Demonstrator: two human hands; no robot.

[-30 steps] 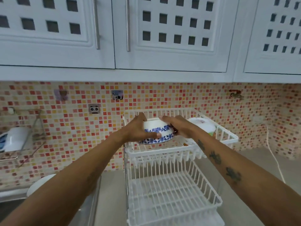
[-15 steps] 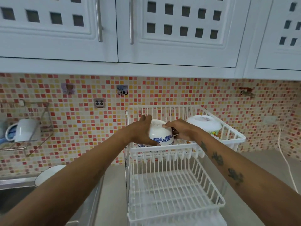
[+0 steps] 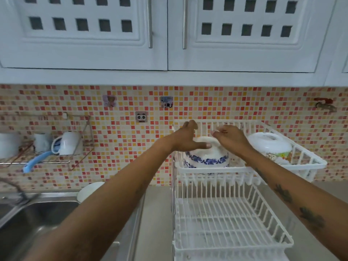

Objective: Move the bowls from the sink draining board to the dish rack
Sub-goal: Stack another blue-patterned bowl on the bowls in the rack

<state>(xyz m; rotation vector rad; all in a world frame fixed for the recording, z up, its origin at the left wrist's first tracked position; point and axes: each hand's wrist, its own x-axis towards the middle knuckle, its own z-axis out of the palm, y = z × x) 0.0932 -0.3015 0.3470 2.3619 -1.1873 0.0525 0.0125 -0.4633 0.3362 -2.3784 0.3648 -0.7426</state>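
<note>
A white bowl with a blue flower band [image 3: 206,159] rests upside down in the top tier of the white wire dish rack [image 3: 211,171], at its left end. My left hand [image 3: 188,141] and my right hand [image 3: 230,137] hover just above it, fingers spread and off the bowl. A second white bowl with a cartoon print [image 3: 269,146] lies upside down at the right end of the same tier. Another white bowl [image 3: 88,191] sits on the steel draining board [image 3: 130,228], partly hidden behind my left forearm.
The rack's lower tier [image 3: 231,225] holds nothing. A steel sink [image 3: 28,217] lies at the lower left. A wire wall shelf [image 3: 56,162] with white mugs hangs on the mosaic tiles. White wall cabinets [image 3: 169,34] hang close overhead.
Both hands lowered the blue-patterned bowl into the top tier and let go of it; they now sit lifted above it with open fingers. The view has shifted right and down.
</note>
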